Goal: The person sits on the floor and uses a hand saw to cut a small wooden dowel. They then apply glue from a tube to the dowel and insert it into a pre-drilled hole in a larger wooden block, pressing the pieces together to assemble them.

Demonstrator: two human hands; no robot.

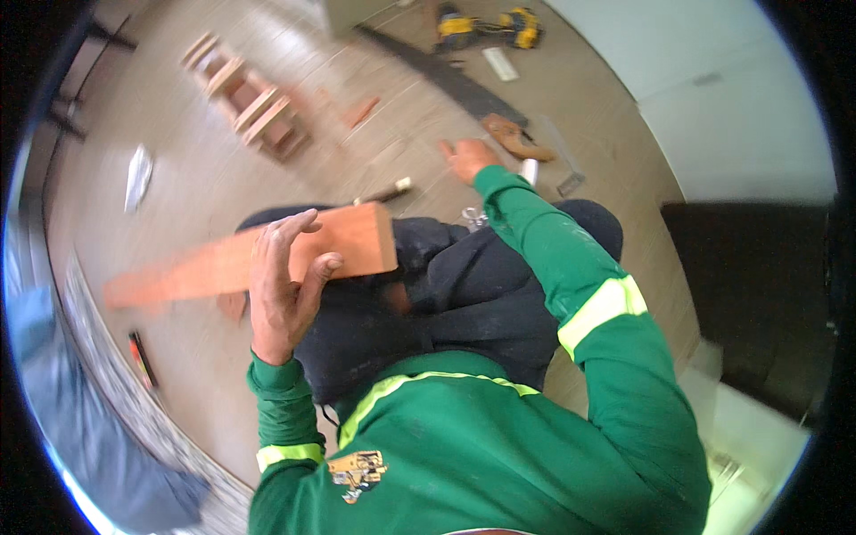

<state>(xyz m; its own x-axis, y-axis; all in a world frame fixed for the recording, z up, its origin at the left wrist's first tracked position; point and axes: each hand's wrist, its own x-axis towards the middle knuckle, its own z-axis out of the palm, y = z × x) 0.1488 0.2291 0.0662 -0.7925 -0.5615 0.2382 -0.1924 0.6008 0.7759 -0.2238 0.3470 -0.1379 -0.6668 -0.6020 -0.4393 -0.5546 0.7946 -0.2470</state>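
Note:
A reddish-orange wooden plank (348, 239) lies across my lap, its far-left end smeared by motion. My left hand (287, 290) rests edge-on against the plank, thumb raised and fingers apart, not closed round it. Out ahead, over the floor, my right hand (471, 162) holds nothing that I can see; its index finger points forward and the others look loosely bent. Just right of it lies a handsaw (517, 138) with a brown wooden handle and a long dark blade. A dark-handled tool with a pale end (388, 192) lies beyond the plank, its kind unclear.
A wooden frame (245, 100) stands on the tiled floor at far left. Yellow-and-black power tools (489, 28) lie at the back. A reddish wood scrap (361, 111), a white crumpled piece (138, 178) and a red-black tool (143, 359) are scattered around. A white wall (740, 125) rises right.

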